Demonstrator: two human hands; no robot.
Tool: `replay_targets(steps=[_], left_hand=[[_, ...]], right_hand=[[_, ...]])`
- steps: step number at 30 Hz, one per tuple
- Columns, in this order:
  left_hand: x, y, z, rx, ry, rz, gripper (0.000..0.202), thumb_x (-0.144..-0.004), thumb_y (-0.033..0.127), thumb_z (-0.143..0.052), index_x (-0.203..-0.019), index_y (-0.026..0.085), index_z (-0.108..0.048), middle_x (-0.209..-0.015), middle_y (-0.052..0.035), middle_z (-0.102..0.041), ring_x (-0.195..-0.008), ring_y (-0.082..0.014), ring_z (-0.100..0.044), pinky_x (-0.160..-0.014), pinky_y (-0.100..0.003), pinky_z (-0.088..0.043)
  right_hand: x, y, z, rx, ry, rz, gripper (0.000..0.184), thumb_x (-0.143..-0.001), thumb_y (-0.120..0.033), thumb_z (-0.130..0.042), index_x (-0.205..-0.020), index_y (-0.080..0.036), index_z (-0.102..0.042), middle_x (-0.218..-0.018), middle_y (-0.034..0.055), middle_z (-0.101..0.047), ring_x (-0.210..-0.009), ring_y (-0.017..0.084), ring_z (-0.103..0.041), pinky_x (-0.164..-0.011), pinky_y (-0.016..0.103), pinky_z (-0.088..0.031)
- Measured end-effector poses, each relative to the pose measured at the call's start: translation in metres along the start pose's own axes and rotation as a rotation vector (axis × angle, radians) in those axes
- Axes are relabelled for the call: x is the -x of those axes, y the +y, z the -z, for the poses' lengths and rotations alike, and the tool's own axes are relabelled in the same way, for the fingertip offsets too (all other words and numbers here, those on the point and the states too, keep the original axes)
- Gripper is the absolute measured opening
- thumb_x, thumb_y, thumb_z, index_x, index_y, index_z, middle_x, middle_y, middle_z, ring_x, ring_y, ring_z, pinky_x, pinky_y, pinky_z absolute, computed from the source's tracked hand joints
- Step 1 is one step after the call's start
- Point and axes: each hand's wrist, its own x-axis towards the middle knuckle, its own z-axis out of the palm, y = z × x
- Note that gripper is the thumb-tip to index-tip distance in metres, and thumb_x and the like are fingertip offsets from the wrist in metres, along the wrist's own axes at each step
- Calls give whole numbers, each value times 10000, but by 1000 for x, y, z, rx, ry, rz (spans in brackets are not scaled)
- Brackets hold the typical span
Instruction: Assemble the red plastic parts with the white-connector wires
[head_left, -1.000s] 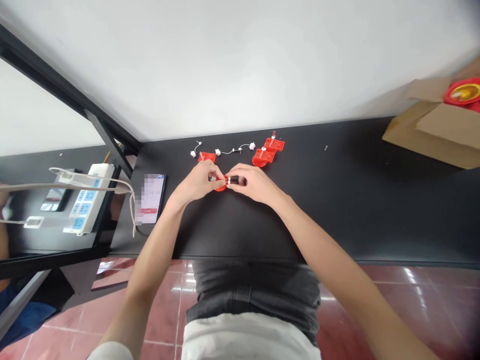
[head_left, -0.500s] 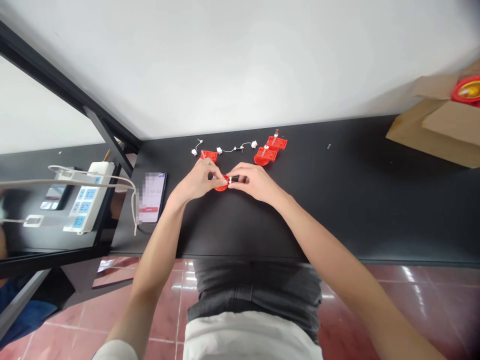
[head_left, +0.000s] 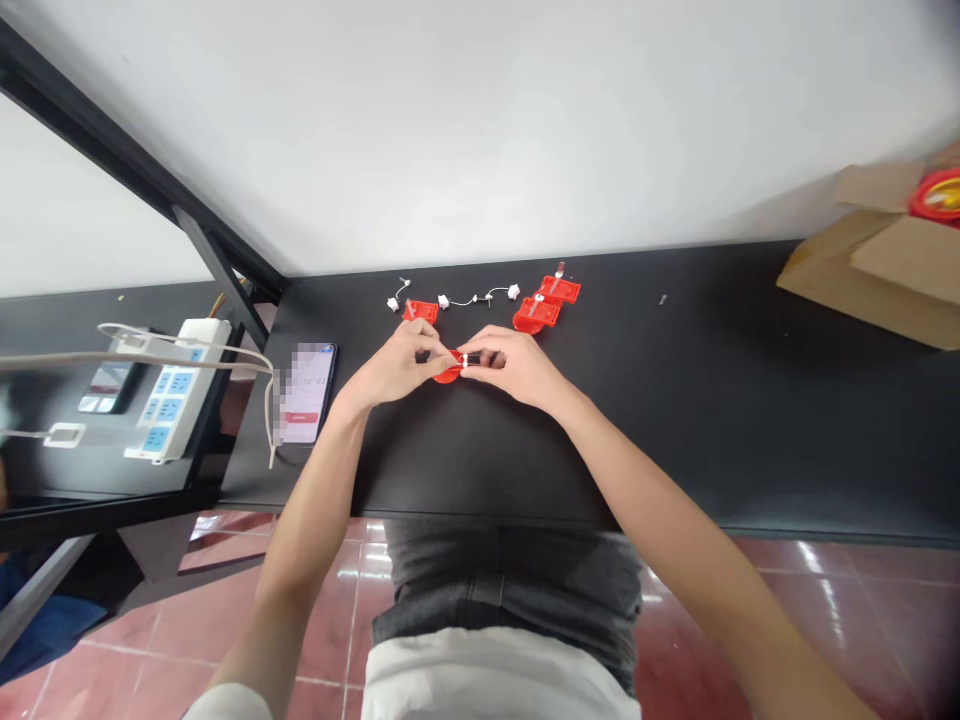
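Note:
My left hand (head_left: 400, 365) is closed, with thumb and fingertips pinching a small red plastic part (head_left: 447, 375) just above the black table. My right hand (head_left: 517, 362) is also closed, its thumb and forefinger at a small white piece (head_left: 465, 360) against the red part's right side. The fingertips partly hide where the two pieces meet. Behind my left hand lies another red plastic part (head_left: 421, 311). Beyond my right hand, several red parts (head_left: 538, 311) lie overlapping, with small white and clear pieces on them. White pieces (head_left: 443, 301) joined by thin wire lie between these groups.
A phone (head_left: 306, 395) and a white cable (head_left: 268, 410) lie to the left. Past the black frame stands a white power strip (head_left: 177, 392). A cardboard box (head_left: 855, 265) holding red and yellow things is at far right. One tiny grey piece (head_left: 662, 299) lies right of centre.
The camera view has shifted slightly. Both hands keep nearly the same pose around the red part, with only small finger movement.

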Motion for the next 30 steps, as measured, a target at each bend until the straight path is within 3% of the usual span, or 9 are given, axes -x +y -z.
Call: replay_targets(steps=[7,18,23,27,30], left_hand=[[-1,-1,-4,45,22,100,125,-871,259,-731,-759,246,-784,-895,-36,-641,-901,-193,-572,-860,-373,-533],[0,0,-2,65,5,84,149,-872,290,-725,-735,250,-765,-899,-40,-663,-914,-202,-572,-830,-360,-521],[1,3,1,78,-3,91,62,-848,302,-743,-863,242,-743,-936,-23,-688,-899,-183,-552,-837,-335,-501],[-1,-1,4,150,151,41,199,-823,320,-784,-993,234,-725,-1005,-31,-680,-864,-157,-574,-765,-286,-486],[-5,-11,5,292,338,26,188,-871,342,-755,-1010,226,-705,-888,-24,-674,-752,-134,-578,-678,-267,-459]], right_hand=[[0,-2,-1,3,-9,15,169,-830,-260,-776,-991,-222,-809,-1015,53,-687,-674,121,-565,-660,327,-532],[0,-2,-1,32,-8,21,164,-851,-300,-778,-993,-221,-803,-1005,49,-676,-684,122,-566,-666,326,-517],[1,-4,0,61,-7,48,160,-850,-273,-768,-996,-210,-779,-1024,41,-687,-672,110,-547,-656,300,-500],[1,-4,7,91,12,36,173,-867,-291,-745,-1016,-204,-763,-1046,48,-693,-675,110,-552,-649,288,-500],[0,0,14,130,68,17,176,-869,-291,-732,-1023,-208,-751,-1069,52,-701,-686,118,-570,-674,296,-516]])
